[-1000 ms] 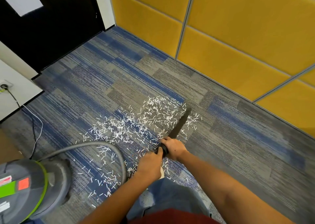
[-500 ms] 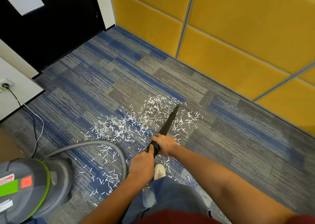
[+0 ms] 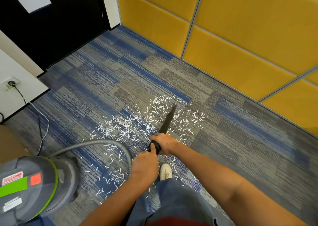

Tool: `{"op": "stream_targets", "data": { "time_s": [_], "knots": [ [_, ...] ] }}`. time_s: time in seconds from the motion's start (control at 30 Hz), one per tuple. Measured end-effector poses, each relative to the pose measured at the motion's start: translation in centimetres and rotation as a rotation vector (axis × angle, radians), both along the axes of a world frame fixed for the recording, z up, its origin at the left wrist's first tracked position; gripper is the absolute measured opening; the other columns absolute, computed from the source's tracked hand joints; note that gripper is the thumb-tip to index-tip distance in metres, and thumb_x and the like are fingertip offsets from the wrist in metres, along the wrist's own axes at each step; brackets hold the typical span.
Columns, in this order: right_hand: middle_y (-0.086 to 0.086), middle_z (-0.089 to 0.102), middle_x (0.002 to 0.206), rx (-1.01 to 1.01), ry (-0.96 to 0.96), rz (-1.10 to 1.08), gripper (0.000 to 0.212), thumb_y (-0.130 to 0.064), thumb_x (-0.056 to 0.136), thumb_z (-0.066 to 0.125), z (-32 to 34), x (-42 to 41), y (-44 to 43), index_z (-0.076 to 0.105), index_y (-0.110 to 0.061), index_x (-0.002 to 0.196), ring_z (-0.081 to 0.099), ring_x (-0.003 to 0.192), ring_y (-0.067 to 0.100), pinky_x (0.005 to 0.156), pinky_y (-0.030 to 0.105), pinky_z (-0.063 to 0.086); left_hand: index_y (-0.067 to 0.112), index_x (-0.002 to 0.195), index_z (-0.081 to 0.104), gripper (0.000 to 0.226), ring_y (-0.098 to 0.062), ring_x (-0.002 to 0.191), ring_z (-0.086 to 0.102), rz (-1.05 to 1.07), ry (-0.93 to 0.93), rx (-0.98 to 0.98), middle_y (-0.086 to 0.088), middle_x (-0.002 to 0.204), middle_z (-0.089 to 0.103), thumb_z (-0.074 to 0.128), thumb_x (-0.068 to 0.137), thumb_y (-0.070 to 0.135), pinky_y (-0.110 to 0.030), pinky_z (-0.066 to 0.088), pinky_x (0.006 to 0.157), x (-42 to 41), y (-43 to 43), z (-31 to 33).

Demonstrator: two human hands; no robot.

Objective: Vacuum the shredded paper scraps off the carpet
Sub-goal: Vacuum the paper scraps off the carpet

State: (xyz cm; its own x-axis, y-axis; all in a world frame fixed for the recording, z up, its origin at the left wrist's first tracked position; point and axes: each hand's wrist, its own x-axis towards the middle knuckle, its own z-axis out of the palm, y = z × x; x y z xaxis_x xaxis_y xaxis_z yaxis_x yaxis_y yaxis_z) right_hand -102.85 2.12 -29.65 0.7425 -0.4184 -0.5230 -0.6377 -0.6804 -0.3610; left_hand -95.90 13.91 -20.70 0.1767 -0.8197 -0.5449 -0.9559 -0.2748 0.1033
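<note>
Both hands curl around the black nozzle point(image 3: 167, 120): the right hand point(image 3: 163, 144) in front, the left hand point(image 3: 145, 165) just behind it on the grip. The nozzle tip lies among the white paper scraps point(image 3: 130, 124), which are strewn over the blue-grey carpet point(image 3: 240, 148) ahead of a white shoe point(image 3: 165, 171). The grey hose point(image 3: 96, 143) arcs across the nearer scraps to the vacuum cleaner point(image 3: 31, 188) at the left. A cable point(image 3: 43, 127) trails to a wall socket point(image 3: 10, 83). Yellow wall panels point(image 3: 240, 36) border the carpet on the right.
</note>
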Motion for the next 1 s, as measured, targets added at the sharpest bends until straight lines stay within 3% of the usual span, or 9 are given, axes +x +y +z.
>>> {"op": "stream_targets", "data": {
  "time_s": [0.17, 0.33, 0.53, 0.73, 1.0],
  "knots": [
    [0.007, 0.054, 0.118, -0.017, 0.013, 0.036, 0.036, -0.018, 0.083, 0.066, 0.1, 1.1, 0.4, 0.054, -0.015, 0.117, 0.058, 0.106, 0.027, 0.089, 0.041, 0.051, 0.009, 0.151, 0.006, 0.066, -0.024, 0.105, 0.058, 0.015, -0.009, -0.005, -0.011, 0.117, 0.06, 0.042, 0.096, 0.009, -0.034, 0.049, 0.082, 0.8, 0.5, 0.0],
    [0.003, 0.059, 0.11, -0.14, 0.056, 0.082, 0.029, -0.026, 0.088, 0.06, 0.4, 1.1, 0.5, 0.051, -0.022, 0.115, 0.061, 0.101, 0.026, 0.083, 0.041, 0.053, 0.011, 0.151, 0.006, 0.067, -0.024, 0.106, 0.058, -0.009, -0.016, 0.004, -0.011, 0.119, 0.059, 0.042, 0.095, 0.009, -0.032, 0.049, 0.081, 0.9, 0.5, 0.3],
    [0.003, 0.063, 0.103, -0.108, 0.08, 0.032, 0.025, -0.021, 0.085, 0.063, 0.3, -0.3, 0.4, 0.055, -0.018, 0.108, 0.061, 0.099, 0.025, 0.085, 0.042, 0.054, 0.013, 0.152, 0.006, 0.067, -0.026, 0.11, 0.056, -0.055, 0.002, 0.042, -0.011, 0.122, 0.057, 0.042, 0.096, 0.007, -0.034, 0.048, 0.084, 0.3, -0.1, 0.2],
    [0.006, 0.062, 0.106, -0.105, 0.099, -0.044, 0.034, -0.019, 0.083, 0.064, 0.0, -3.4, 0.1, 0.054, -0.016, 0.116, 0.06, 0.101, 0.026, 0.084, 0.037, 0.053, 0.011, 0.151, 0.007, 0.064, -0.027, 0.113, 0.054, -0.161, 0.019, 0.04, -0.013, 0.124, 0.055, 0.04, 0.097, 0.007, -0.035, 0.047, 0.087, -1.6, -1.1, 0.3],
    [0.006, 0.062, 0.102, -0.094, 0.107, -0.127, 0.031, -0.022, 0.082, 0.058, 0.4, -6.1, 0.1, 0.054, -0.018, 0.112, 0.062, 0.098, 0.028, 0.081, 0.041, 0.054, 0.009, 0.151, 0.008, 0.061, -0.028, 0.116, 0.053, -0.256, 0.02, 0.019, -0.012, 0.127, 0.054, 0.039, 0.098, 0.008, -0.035, 0.046, 0.089, -3.4, -1.8, 0.8]
  ]
}}
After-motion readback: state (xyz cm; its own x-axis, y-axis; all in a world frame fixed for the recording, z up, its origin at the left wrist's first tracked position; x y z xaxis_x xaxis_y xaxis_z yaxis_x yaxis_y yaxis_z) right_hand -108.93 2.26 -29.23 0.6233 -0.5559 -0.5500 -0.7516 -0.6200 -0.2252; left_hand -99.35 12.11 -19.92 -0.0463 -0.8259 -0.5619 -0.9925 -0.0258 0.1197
